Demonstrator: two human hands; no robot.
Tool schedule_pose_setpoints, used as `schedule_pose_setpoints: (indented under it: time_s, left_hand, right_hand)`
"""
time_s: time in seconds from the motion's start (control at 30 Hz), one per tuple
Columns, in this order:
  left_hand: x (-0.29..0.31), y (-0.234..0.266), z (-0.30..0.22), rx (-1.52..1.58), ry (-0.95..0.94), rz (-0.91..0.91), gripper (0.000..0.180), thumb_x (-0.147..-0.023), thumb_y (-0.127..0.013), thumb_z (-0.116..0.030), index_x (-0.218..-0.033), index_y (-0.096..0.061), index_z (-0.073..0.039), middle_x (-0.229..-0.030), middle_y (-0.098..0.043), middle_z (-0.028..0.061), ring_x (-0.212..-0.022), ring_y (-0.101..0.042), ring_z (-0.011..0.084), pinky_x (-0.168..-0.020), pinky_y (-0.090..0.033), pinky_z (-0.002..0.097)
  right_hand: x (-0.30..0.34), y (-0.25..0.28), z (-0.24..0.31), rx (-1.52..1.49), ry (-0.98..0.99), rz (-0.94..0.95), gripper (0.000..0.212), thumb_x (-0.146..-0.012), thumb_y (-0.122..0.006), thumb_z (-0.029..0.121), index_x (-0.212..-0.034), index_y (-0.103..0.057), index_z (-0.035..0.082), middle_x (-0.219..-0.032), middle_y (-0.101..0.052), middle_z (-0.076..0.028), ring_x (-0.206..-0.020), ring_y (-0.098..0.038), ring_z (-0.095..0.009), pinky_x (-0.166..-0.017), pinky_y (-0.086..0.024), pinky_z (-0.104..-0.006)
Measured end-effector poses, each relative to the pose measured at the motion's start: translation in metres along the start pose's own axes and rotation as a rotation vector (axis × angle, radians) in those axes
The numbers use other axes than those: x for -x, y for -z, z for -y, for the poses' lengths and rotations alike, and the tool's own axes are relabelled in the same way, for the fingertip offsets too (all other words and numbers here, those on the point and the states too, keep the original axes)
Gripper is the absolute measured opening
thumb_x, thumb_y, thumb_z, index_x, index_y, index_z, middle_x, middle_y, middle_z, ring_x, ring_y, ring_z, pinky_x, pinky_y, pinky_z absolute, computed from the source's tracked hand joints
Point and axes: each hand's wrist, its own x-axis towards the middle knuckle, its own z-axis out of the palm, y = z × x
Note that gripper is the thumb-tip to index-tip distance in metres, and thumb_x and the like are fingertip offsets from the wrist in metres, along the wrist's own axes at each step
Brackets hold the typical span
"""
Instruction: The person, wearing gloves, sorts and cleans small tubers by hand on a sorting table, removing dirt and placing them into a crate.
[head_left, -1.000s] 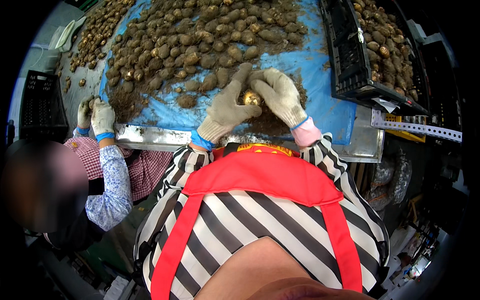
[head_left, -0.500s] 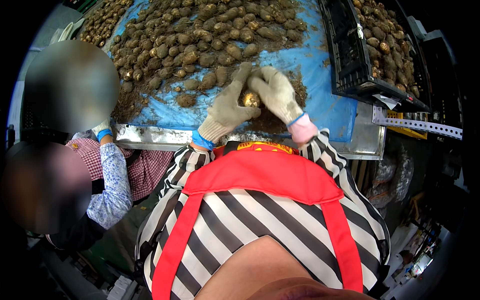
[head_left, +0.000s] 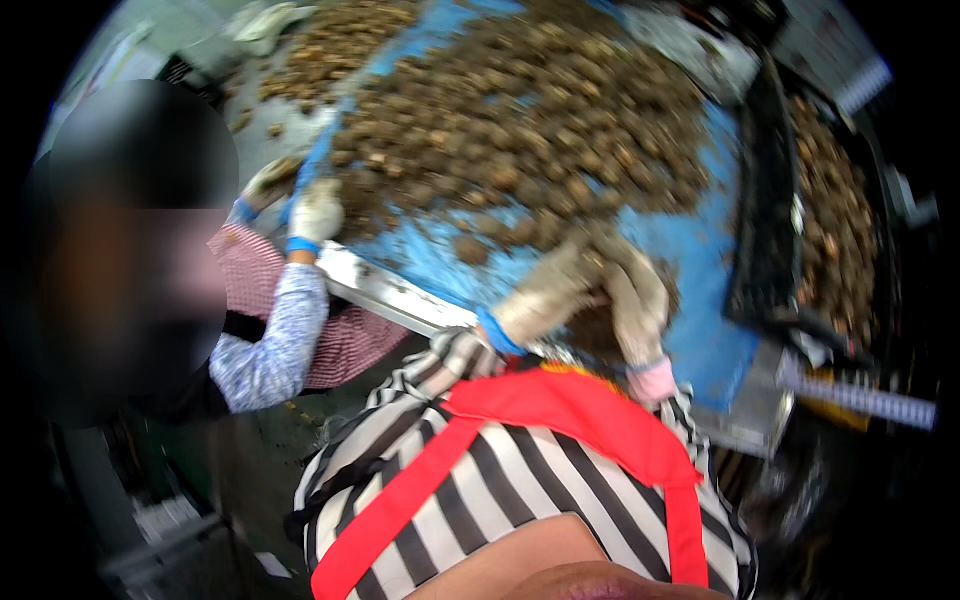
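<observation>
My left hand (head_left: 540,298) and my right hand (head_left: 637,300), both in dirty knit gloves, are curled together at the near edge of a blue-covered table (head_left: 690,250). They close around a small brown tuber between the fingertips, which motion blur makes hard to see. Under them lies a patch of dark soil (head_left: 590,335). A wide heap of brown, muddy tubers (head_left: 540,130) covers the table just beyond my hands. My striped shirt and red apron straps fill the lower part of the view.
A black crate (head_left: 765,200) holding more tubers stands at the right of the table. At the left a co-worker in a patterned sleeve has gloved hands (head_left: 312,212) on the table's metal rim (head_left: 380,290). Dark floor lies below.
The view has swung and tilted, so the table now slants and everything is blurred. My hands stay together at the table's near edge. The co-worker's hands remain at the left rim.
</observation>
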Motion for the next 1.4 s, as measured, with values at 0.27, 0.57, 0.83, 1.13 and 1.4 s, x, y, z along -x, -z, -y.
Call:
schedule_pose_setpoints:
  time_s: [0.27,0.57,0.83,1.13,1.4]
  left_hand:
    - [-0.001,0.014,0.003,0.158,-0.001,0.033,0.066,-0.096,-0.071,-0.021,-0.148,-0.037,0.000,-0.127,-0.057,0.0121,-0.109,-0.064,0.0223,-0.097,-0.057,0.0356]
    - [-0.006,0.040,0.041,0.234,0.084,-0.062,0.037,-0.106,-0.053,-0.022,-0.138,-0.046,-0.005,-0.127,-0.055,0.0095,-0.115,-0.061,0.0226,-0.098,-0.057,0.0402]
    - [0.003,0.027,0.036,0.313,0.090,0.044,0.020,-0.105,-0.052,-0.020,-0.119,-0.051,-0.006,-0.119,-0.054,0.0095,-0.111,-0.060,0.0248,-0.103,-0.054,0.0478]
    - [0.002,0.028,0.036,0.124,0.079,0.072,0.042,-0.106,-0.051,-0.020,-0.139,-0.048,0.005,-0.132,-0.056,0.0160,-0.121,-0.060,0.0289,-0.108,-0.051,0.0505]
    - [-0.007,0.040,0.051,0.265,0.229,-0.121,0.037,-0.111,-0.044,-0.033,-0.135,-0.050,-0.006,-0.124,-0.057,0.0122,-0.110,-0.065,0.0249,-0.092,-0.062,0.0410]
  right_hand:
    - [-0.007,0.030,-0.083,-0.225,-0.212,-0.106,0.018,-0.099,-0.055,0.004,-0.110,-0.068,-0.003,-0.101,-0.071,-0.007,-0.093,-0.062,-0.013,-0.083,-0.051,-0.0281]
    - [0.005,-0.015,-0.010,-0.161,-0.129,0.082,0.034,-0.092,-0.054,-0.004,-0.123,-0.066,-0.003,-0.133,-0.062,-0.014,-0.123,-0.057,-0.021,-0.108,-0.043,-0.0331]
    - [0.000,-0.007,-0.023,-0.203,-0.291,0.021,0.021,-0.102,-0.053,0.006,-0.114,-0.067,-0.003,-0.103,-0.071,-0.007,-0.092,-0.064,-0.013,-0.084,-0.052,-0.0284]
    - [0.000,0.035,-0.046,-0.259,-0.299,0.013,0.027,-0.097,-0.056,0.005,-0.121,-0.066,-0.004,-0.117,-0.069,-0.013,-0.112,-0.063,-0.022,-0.098,-0.051,-0.0361]
    - [0.017,-0.005,-0.016,-0.364,-0.440,0.095,0.039,-0.097,-0.056,0.006,-0.136,-0.060,-0.002,-0.130,-0.063,-0.011,-0.114,-0.060,-0.017,-0.099,-0.049,-0.0316]
